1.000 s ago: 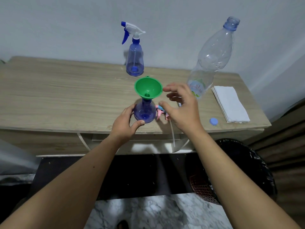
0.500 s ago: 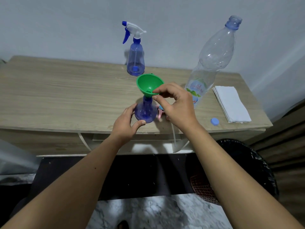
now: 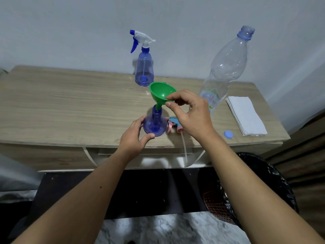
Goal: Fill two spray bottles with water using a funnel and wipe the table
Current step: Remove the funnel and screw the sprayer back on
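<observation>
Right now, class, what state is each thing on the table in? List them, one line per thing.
Funnel: tilted, spout in the near bottle's neck, pinched by the right hand.
Near spray bottle: upright, uncapped, gripped by the left hand.
Far spray bottle: upright, sprayer on.
Water bottle: uncapped, nearly empty.
Cap: off, lying loose.
Pink sprayer head: off, lying flat.
Cloth: folded.

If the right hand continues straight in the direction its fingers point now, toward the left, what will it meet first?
The right hand already pinches the green funnel, so moving left pushes the funnel first. Beyond it the wooden table looks free as far as the picture shows, though depth is unclear.
</observation>
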A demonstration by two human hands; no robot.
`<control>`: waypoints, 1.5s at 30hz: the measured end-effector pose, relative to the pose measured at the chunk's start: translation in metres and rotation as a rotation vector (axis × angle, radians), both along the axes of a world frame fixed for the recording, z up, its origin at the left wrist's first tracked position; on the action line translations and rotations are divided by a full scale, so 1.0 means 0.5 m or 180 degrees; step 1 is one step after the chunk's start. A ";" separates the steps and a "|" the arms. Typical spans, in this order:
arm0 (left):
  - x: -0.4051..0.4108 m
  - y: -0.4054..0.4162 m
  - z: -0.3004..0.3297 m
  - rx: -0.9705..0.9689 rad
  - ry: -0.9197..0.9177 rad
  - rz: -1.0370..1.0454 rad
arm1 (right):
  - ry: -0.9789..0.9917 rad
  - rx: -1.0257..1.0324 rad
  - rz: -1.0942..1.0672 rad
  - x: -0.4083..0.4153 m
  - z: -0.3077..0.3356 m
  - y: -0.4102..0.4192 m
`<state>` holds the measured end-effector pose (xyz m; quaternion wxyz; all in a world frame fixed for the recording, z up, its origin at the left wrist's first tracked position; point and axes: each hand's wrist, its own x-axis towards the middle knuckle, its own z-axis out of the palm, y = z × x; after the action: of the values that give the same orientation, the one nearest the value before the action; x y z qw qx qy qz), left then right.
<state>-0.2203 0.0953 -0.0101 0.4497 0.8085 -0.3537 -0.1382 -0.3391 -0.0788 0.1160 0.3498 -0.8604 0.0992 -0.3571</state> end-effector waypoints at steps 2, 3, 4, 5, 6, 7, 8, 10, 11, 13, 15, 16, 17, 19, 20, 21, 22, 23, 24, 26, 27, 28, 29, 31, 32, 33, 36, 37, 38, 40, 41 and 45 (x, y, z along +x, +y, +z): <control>-0.002 0.001 0.001 0.0011 -0.0020 0.0004 | -0.0056 0.0027 -0.0123 0.001 0.000 -0.005; -0.003 0.001 0.001 -0.0001 -0.0019 0.0005 | -0.0074 0.0073 -0.0219 0.003 -0.001 -0.009; -0.003 0.001 0.001 -0.0019 -0.0019 0.0002 | -0.0072 0.0137 -0.0325 0.004 -0.001 -0.015; -0.003 0.002 0.001 -0.0039 -0.0018 0.0003 | -0.0054 0.0201 -0.0425 0.006 -0.003 -0.021; -0.002 0.001 0.001 -0.0047 -0.0008 0.0009 | -0.0033 0.0244 -0.0503 0.008 -0.005 -0.030; -0.002 0.001 0.001 -0.0041 0.0006 0.0020 | -0.0011 0.0276 -0.0556 0.012 -0.010 -0.038; -0.001 0.000 -0.001 -0.0032 0.0024 0.0028 | 0.0019 0.0316 -0.0594 0.016 -0.016 -0.046; 0.000 -0.001 -0.002 -0.0030 0.0056 0.0036 | 0.0085 0.0458 -0.0650 0.027 -0.032 -0.061; 0.000 -0.002 -0.003 -0.0033 0.0069 0.0038 | 0.0129 0.0556 -0.0665 0.034 -0.043 -0.066; 0.001 -0.003 -0.007 -0.0052 0.0078 0.0030 | 0.0243 0.0710 -0.0699 0.047 -0.068 -0.072; 0.001 -0.003 -0.010 -0.0076 0.0046 0.0038 | 0.0357 0.0742 -0.0753 0.059 -0.093 -0.078; 0.002 -0.003 -0.013 -0.0092 0.0030 0.0046 | 0.0402 0.0729 -0.0781 0.065 -0.105 -0.081; 0.002 -0.003 -0.015 -0.0104 0.0024 0.0053 | 0.0441 0.0708 -0.0811 0.070 -0.117 -0.084; 0.003 -0.005 -0.018 -0.0115 0.0039 0.0050 | 0.0517 0.0664 -0.0885 0.080 -0.139 -0.089; 0.003 -0.005 -0.018 -0.0117 0.0042 0.0046 | 0.0557 0.0643 -0.0927 0.084 -0.149 -0.090; 0.003 -0.005 -0.019 -0.0117 0.0033 0.0047 | 0.0590 0.0613 -0.0967 0.088 -0.157 -0.092; 0.004 -0.006 -0.020 -0.0119 0.0026 0.0051 | 0.0616 0.0579 -0.1004 0.091 -0.164 -0.094; 0.004 -0.007 -0.021 -0.0114 0.0025 0.0059 | 0.0636 0.0555 -0.1041 0.096 -0.169 -0.096; 0.004 -0.008 -0.022 -0.0110 0.0024 0.0066 | 0.0655 0.0546 -0.1075 0.099 -0.172 -0.099; 0.002 -0.008 -0.021 -0.0101 0.0027 0.0065 | 0.0723 0.0556 -0.1147 0.103 -0.175 -0.104; 0.002 -0.008 -0.022 -0.0095 0.0024 0.0069 | 0.0751 0.0574 -0.1183 0.106 -0.177 -0.106; 0.003 -0.009 -0.023 -0.0090 0.0011 0.0076 | 0.0760 0.0584 -0.1209 0.110 -0.179 -0.108; 0.004 -0.009 -0.024 -0.0082 -0.0006 0.0079 | 0.0764 0.0583 -0.1232 0.113 -0.183 -0.110; 0.006 -0.010 -0.026 -0.0060 -0.0037 0.0072 | 0.0780 0.0565 -0.1257 0.118 -0.188 -0.110; 0.007 -0.010 -0.027 -0.0045 -0.0049 0.0070 | 0.0786 0.0548 -0.1262 0.118 -0.190 -0.109; 0.007 -0.010 -0.026 -0.0026 -0.0065 0.0072 | 0.0790 0.0534 -0.1267 0.118 -0.192 -0.108; 0.005 -0.011 -0.024 0.0002 -0.0106 0.0077 | 0.0766 0.0515 -0.1258 0.116 -0.199 -0.107; 0.005 -0.010 -0.023 0.0001 -0.0110 0.0081 | 0.0759 0.0525 -0.1247 0.115 -0.201 -0.105; 0.004 -0.010 -0.023 -0.0001 -0.0116 0.0085 | 0.0750 0.0537 -0.1235 0.114 -0.202 -0.104; 0.004 -0.010 -0.022 0.0009 -0.0119 0.0087 | 0.0753 0.0560 -0.1212 0.113 -0.203 -0.102; 0.004 -0.010 -0.022 0.0017 -0.0117 0.0091 | 0.0755 0.0570 -0.1199 0.111 -0.204 -0.101; 0.003 -0.011 -0.019 0.0017 -0.0124 0.0139 | 0.0648 0.0553 -0.1199 0.099 -0.202 -0.097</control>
<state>-0.2189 0.0900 -0.0199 0.4434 0.8197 -0.3443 -0.1135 -0.2898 -0.1274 0.0151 0.3379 -0.8249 0.3232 -0.3176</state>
